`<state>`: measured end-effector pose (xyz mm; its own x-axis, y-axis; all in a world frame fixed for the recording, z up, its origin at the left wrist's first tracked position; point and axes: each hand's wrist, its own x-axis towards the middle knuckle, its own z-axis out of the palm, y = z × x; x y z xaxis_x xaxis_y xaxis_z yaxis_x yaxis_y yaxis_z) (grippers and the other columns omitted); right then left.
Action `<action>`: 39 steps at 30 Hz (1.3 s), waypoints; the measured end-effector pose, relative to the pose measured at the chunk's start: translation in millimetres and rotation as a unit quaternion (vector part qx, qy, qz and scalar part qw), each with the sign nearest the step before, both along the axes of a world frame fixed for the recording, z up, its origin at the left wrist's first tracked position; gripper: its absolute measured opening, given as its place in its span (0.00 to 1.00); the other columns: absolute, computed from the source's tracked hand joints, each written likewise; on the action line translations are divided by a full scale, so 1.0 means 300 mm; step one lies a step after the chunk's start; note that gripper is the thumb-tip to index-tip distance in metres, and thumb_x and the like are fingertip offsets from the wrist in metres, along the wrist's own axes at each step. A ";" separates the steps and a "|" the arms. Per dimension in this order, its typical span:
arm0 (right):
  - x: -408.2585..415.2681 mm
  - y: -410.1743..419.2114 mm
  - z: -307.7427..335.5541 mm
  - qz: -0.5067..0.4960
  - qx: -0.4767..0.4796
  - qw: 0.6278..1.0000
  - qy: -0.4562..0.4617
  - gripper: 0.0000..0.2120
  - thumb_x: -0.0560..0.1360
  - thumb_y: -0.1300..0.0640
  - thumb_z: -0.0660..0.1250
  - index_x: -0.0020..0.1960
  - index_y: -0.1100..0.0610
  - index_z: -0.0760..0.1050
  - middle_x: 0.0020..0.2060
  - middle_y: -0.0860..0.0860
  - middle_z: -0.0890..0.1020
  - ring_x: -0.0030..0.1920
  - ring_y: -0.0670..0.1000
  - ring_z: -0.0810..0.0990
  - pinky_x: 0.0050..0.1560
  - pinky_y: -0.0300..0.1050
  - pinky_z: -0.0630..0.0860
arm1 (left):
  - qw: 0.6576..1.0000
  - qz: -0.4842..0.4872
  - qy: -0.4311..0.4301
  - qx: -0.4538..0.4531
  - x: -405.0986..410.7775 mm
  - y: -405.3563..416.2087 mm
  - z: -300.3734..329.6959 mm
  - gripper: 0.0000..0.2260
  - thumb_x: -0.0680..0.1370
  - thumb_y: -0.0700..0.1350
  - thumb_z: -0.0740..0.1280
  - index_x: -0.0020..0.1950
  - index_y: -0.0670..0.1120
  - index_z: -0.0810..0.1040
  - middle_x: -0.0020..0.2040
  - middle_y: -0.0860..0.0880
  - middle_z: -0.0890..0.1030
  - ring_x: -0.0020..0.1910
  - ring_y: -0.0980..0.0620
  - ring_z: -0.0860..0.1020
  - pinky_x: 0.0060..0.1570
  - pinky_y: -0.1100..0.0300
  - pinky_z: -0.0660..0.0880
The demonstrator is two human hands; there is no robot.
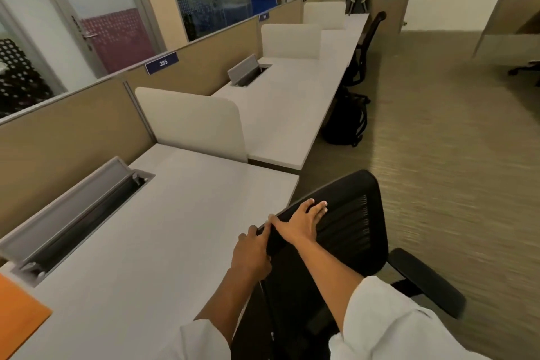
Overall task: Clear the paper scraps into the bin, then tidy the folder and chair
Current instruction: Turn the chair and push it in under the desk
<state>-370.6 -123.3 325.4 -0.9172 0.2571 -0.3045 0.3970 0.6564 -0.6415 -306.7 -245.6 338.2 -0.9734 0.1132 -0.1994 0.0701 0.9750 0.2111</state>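
I have both hands on the top of the black chair (336,231). My left hand (252,254) grips the top edge near its corner, with my fingers (257,232) curled over it. My right hand (302,223) lies on the mesh back with its fingers spread out and nearly straight, pressing on it.

The chair stands right beside the white surface (163,228), with its back close to the edge. It sits a bit turned, so I think it still needs a push to go in straight.

I see no paper scraps on the surface, so I think that part is done. I cannot see the bin. An orange thing (20,310) lies at the left corner of the surface. It may be the folder, but I cannot tell for sure.
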 end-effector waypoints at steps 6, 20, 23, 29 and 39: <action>0.134 -0.084 0.030 0.087 0.009 0.996 -0.023 0.61 0.70 0.36 0.73 0.80 0.62 0.35 0.78 0.63 0.31 0.79 0.64 0.32 0.78 0.60 0.55 | 0.998 0.064 0.016 -0.006 0.212 -0.053 0.004 0.37 0.78 0.45 0.67 0.82 0.53 0.49 0.68 0.46 0.70 0.60 0.47 0.74 0.50 0.61 0.70; 0.604 -0.250 0.053 0.244 -0.011 0.965 -0.096 0.62 0.68 0.43 0.76 0.80 0.55 0.31 0.76 0.66 0.29 0.78 0.72 0.38 0.72 0.64 0.68 | 0.979 0.196 -0.017 -0.052 0.806 -0.043 0.027 0.34 0.75 0.59 0.70 0.77 0.52 0.62 0.61 0.50 0.77 0.56 0.51 0.76 0.51 0.62 0.72; 0.711 -0.271 0.076 0.284 0.005 0.950 -0.128 0.61 0.69 0.49 0.75 0.79 0.56 0.29 0.76 0.67 0.29 0.77 0.75 0.41 0.73 0.65 0.66 | 0.979 0.183 -0.057 -0.075 0.911 -0.042 0.054 0.30 0.72 0.61 0.72 0.68 0.49 0.69 0.57 0.49 0.80 0.54 0.51 0.77 0.47 0.62 0.69; 0.907 -0.266 0.094 0.317 0.055 0.938 -0.125 0.58 0.72 0.52 0.75 0.80 0.56 0.30 0.76 0.69 0.32 0.77 0.75 0.50 0.72 0.66 0.66 | 0.985 0.111 -0.104 -0.076 1.046 -0.048 0.077 0.30 0.66 0.64 0.77 0.62 0.50 0.75 0.56 0.50 0.81 0.48 0.54 0.75 0.45 0.63 0.71; 1.197 -0.132 0.023 0.406 0.171 0.896 -0.059 0.60 0.70 0.49 0.77 0.80 0.51 0.32 0.79 0.67 0.38 0.74 0.72 0.64 0.66 0.61 0.75 | 0.934 0.015 -0.333 0.128 1.188 -0.192 0.182 0.08 0.73 0.52 0.76 0.46 0.48 0.85 0.39 0.54 0.86 0.42 0.55 0.86 0.44 0.61 0.80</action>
<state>-11.6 -162.9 332.4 -0.8104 -0.3835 -0.4429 -0.2488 0.9097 -0.3324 49.7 -303.3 392.7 -0.6464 0.2150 -0.7321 -0.1854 0.8864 0.4241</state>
